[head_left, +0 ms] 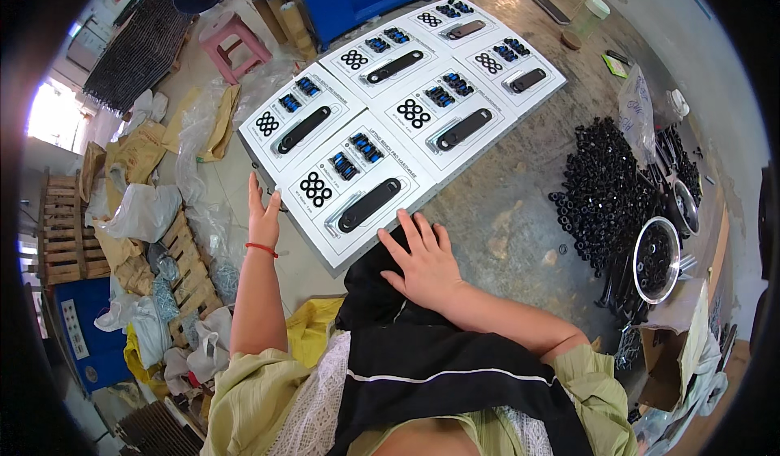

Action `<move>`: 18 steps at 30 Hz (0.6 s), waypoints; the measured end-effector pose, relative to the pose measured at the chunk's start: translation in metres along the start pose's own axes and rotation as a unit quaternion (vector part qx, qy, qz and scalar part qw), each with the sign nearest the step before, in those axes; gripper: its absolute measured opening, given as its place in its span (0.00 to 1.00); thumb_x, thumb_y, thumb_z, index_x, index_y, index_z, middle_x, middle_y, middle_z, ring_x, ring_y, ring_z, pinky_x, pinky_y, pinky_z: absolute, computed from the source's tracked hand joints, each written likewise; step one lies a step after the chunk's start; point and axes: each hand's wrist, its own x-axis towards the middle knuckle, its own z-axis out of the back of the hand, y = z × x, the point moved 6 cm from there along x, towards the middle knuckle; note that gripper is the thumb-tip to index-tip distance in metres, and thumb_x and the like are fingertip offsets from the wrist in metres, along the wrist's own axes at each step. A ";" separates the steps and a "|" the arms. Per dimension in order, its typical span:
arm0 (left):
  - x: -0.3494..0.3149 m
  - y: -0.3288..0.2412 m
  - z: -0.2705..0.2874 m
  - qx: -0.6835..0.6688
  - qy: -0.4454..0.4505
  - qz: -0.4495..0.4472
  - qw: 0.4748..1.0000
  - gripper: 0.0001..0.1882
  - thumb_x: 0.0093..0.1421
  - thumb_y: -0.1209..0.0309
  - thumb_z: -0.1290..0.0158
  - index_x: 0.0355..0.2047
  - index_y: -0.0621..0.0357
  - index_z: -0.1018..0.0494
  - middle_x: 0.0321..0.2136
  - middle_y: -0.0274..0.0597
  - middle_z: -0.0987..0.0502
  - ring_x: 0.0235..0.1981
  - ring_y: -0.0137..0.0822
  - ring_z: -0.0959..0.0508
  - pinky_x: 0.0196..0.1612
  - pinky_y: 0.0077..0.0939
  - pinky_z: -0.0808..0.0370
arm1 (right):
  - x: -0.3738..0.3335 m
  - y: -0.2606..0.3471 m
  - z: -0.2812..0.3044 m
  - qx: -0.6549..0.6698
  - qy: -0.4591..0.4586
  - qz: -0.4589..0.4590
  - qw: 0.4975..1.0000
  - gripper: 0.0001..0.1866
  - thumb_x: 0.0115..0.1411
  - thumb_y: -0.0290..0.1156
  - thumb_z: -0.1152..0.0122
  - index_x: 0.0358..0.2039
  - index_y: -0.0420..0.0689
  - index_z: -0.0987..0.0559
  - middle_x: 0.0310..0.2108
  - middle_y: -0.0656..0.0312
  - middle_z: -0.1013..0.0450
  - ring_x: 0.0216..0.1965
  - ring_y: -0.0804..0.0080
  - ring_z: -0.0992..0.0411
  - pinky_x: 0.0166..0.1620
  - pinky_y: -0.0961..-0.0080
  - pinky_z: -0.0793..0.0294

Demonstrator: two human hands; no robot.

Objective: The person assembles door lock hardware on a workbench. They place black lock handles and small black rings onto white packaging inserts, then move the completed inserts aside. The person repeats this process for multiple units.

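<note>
In front of me lies a large board of white hardware cards (382, 127), set side by side in two rows. Each card carries black rings (316, 189), black-and-blue bolts (367, 148) and a long black flat tool (370, 205) with a bent silver key beside it. Along the board's left edge, my left hand (264, 216) is raised with its fingers stretched out. My right hand (426, 265) spreads its fingers at the near right edge, fingertips touching it or very close. Neither hand is wrapped round anything.
To the right on the worn table (504, 220) are a heap of black nuts (605, 200), a metal bowl (656, 261) and a cardboard box (670, 354). A phone (549, 8) and a jar (587, 19) stand far right. A pink stool (233, 47) and wooden pallets (69, 232) occupy the left floor.
</note>
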 end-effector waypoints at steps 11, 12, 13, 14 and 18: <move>0.037 -0.051 -0.003 -0.009 -0.081 0.105 0.991 0.42 0.61 0.62 0.42 0.70 0.56 0.51 0.64 0.57 0.38 0.59 0.46 0.30 0.58 0.35 0.31 | -0.002 0.005 0.004 -0.008 0.010 -0.009 1.000 0.38 0.57 0.51 0.38 0.66 0.56 0.37 0.69 0.46 0.50 0.68 0.46 0.50 0.65 0.44 0.50; 0.041 -0.048 -0.003 -0.002 -0.063 0.089 0.994 0.41 0.62 0.63 0.42 0.70 0.55 0.50 0.63 0.56 0.37 0.58 0.45 0.29 0.58 0.34 0.30 | -0.002 0.006 0.004 -0.007 0.009 -0.009 1.000 0.38 0.57 0.51 0.37 0.66 0.56 0.37 0.69 0.46 0.50 0.68 0.46 0.50 0.65 0.44 0.50; 0.045 -0.045 -0.001 0.006 -0.045 0.074 0.996 0.40 0.62 0.64 0.43 0.70 0.55 0.50 0.61 0.55 0.35 0.57 0.44 0.28 0.57 0.33 0.29 | -0.002 0.005 0.005 -0.008 0.008 -0.006 1.000 0.38 0.57 0.51 0.37 0.66 0.56 0.37 0.69 0.46 0.50 0.68 0.46 0.50 0.65 0.44 0.50; 0.048 -0.042 -0.001 0.014 -0.027 0.058 0.998 0.39 0.62 0.66 0.43 0.70 0.55 0.49 0.60 0.55 0.33 0.56 0.43 0.27 0.56 0.32 0.29 | -0.002 0.004 0.006 -0.008 0.006 -0.003 1.000 0.38 0.57 0.51 0.37 0.66 0.56 0.37 0.69 0.46 0.50 0.68 0.46 0.50 0.65 0.44 0.50; 0.057 -0.032 -0.001 0.066 -0.013 0.073 0.995 0.39 0.62 0.67 0.44 0.70 0.57 0.49 0.58 0.54 0.30 0.54 0.42 0.26 0.56 0.32 0.29 | -0.001 0.001 0.011 -0.019 0.005 -0.003 1.000 0.38 0.57 0.51 0.37 0.66 0.56 0.37 0.69 0.46 0.49 0.67 0.46 0.49 0.65 0.45 0.50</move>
